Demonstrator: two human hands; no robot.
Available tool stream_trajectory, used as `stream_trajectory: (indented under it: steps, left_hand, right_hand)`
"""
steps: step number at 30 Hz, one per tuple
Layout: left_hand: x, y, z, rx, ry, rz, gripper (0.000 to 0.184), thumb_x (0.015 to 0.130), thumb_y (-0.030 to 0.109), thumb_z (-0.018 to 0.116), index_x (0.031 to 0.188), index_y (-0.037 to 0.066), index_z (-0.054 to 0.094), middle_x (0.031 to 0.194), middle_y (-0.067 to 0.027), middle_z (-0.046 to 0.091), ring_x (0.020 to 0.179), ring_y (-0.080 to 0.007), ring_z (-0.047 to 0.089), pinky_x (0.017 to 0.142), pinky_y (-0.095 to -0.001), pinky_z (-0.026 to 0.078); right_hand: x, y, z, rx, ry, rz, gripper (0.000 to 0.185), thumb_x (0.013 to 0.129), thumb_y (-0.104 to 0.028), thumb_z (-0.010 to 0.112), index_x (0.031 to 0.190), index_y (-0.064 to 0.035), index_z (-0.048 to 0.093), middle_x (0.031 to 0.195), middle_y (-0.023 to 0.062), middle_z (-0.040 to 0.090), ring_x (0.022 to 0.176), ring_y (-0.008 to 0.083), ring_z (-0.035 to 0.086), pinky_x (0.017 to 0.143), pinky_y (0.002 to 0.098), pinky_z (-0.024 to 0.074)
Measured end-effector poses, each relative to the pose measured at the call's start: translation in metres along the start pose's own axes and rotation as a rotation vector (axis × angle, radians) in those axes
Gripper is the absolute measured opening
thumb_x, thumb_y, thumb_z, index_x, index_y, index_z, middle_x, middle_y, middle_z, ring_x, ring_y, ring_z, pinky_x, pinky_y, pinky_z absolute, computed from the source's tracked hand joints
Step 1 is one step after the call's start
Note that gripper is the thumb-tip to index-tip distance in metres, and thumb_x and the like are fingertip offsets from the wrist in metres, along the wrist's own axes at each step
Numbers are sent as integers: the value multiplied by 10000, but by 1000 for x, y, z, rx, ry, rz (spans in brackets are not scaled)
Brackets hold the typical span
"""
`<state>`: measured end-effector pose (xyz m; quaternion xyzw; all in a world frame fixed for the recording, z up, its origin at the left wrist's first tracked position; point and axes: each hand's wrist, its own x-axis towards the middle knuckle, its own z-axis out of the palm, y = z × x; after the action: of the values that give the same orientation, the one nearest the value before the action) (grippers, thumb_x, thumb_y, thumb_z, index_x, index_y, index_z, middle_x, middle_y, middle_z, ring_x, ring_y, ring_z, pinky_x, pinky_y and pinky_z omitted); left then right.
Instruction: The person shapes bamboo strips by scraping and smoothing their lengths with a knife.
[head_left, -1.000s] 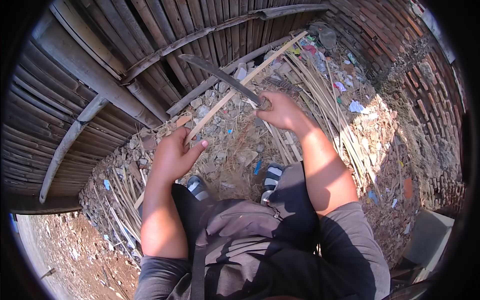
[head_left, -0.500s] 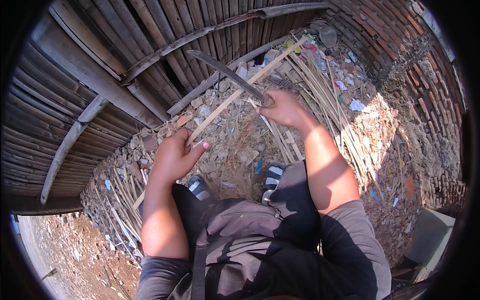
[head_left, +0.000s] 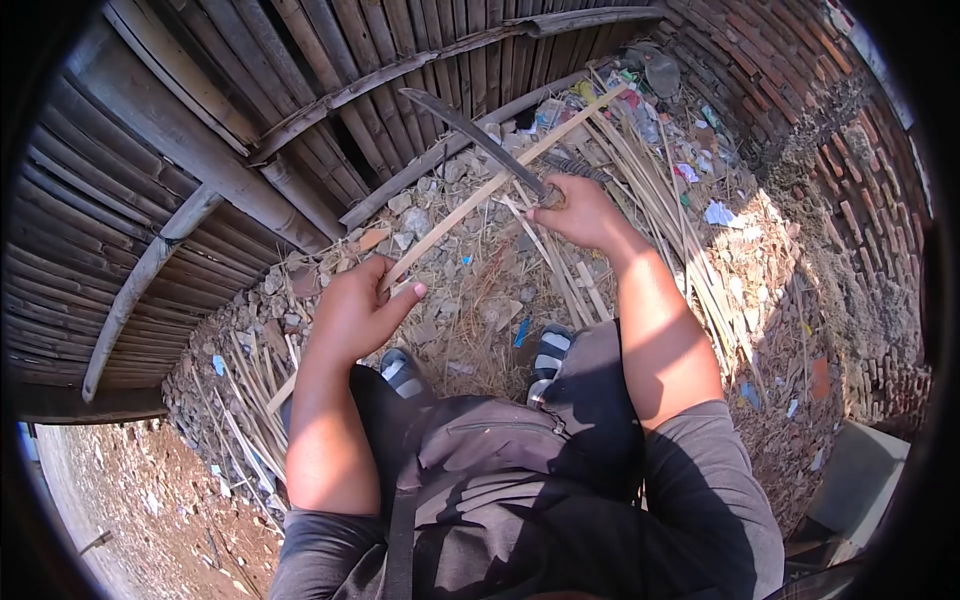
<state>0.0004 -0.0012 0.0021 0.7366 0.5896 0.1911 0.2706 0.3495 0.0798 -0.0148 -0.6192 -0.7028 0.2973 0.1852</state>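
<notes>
Has slid the curved dark knife (head_left: 485, 140) farther out along the pale wooden strip (head_left: 450, 226) since the earlier frame, carrying the right hand (head_left: 580, 212) with it; keeps the left hand (head_left: 355, 308) almost in place at the near part of the strip. Grips the knife's handle in the right hand with fingers folded around it, hiding most of it. Curls the left hand's fingers around the strip, with thumb sticking out beyond it. Holds the strip slanting up and away to the right, in front of the body, with the blade crossing it beyond the middle of the stretch in sight; cannot tell from this angle how firmly edge and strip meet.

Points the blade's tip toward the bamboo wall (head_left: 120, 270), overlapping it in view, at a depth hard to judge. Reaches with the strip's far end to near the corner, over loose litter, past the pole (head_left: 400, 182) along the wall's foot. Leaves open rubble ground (head_left: 490, 270) between the hands and the sandals (head_left: 402, 372), strewn with straw. Has tighter room on the right, with a pile of strips (head_left: 690, 255) just beside the forearm and the brick wall (head_left: 850, 170) well beyond.
</notes>
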Motion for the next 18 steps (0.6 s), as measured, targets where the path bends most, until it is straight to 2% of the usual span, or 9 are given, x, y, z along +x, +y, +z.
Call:
stream_trajectory:
  steps: [1,4,5,8,9,12,13,16,18]
  left_hand:
    - [0,1,0,4,-3,2,380,905,344,828,1015,2,703,661,-75,611,614,-153,565,605,-355,464]
    - [1,1,1,1,-10,2,381,907,344,825,1019,1,703,661,-77,610,612,-159,568,605,-357,466]
    - [0,1,1,-10,-12,2,381,908,346,823,1017,1,703,659,-77,608,612,-160,568,604,-357,466]
    - [0,0,1,-26,-28,-8,381,908,351,821,1005,3,702,651,-78,601,608,-166,567,601,-360,463]
    - [0,-1,0,-26,-34,-14,380,907,352,820,1000,4,701,649,-78,599,607,-168,566,601,-361,462]
    - [-1,-3,-1,-3,-7,13,381,904,358,823,984,7,699,644,-77,596,603,-168,563,595,-363,458]
    - [-1,-3,-1,0,-6,9,381,903,358,824,981,7,698,642,-75,593,602,-169,560,593,-364,456]
    - [0,0,-3,-4,-5,4,386,901,362,826,973,6,695,632,-71,577,599,-169,550,587,-368,452]
    - [-1,4,-4,-16,-4,8,392,902,366,826,970,4,693,622,-69,562,592,-171,539,582,-370,449]
  right_hand:
    - [-5,-9,0,-25,3,22,562,841,-381,816,1266,-31,702,1159,260,732,1131,410,696,976,457,538]
    - [-5,-23,13,-127,-63,-92,540,852,-375,803,1268,-47,699,1130,259,734,1106,425,695,952,468,545]
    - [-6,-29,15,-169,-128,-133,509,857,-377,798,1245,-64,697,1074,250,736,1060,441,695,914,491,547]
    - [-10,-43,21,-229,-227,-222,435,854,-382,832,1121,-61,708,911,221,715,905,408,704,808,473,540]
    - [-9,-42,21,-229,-237,-218,446,845,-389,836,1117,-60,707,905,220,711,893,411,697,797,473,533]
    - [-3,-30,11,-163,-186,-198,479,843,-405,820,1155,-56,716,1023,238,737,1019,438,700,891,497,544]
    - [1,-18,13,-109,-94,-157,517,831,-404,835,1195,-56,720,1061,244,741,1047,424,706,920,471,543]
    - [4,5,3,-3,-23,-3,549,827,-395,839,1245,-61,718,1108,252,739,1086,412,706,952,452,539]
    - [3,7,4,-4,26,-38,546,833,-384,833,1256,-60,714,1090,247,741,1069,409,710,943,452,542]
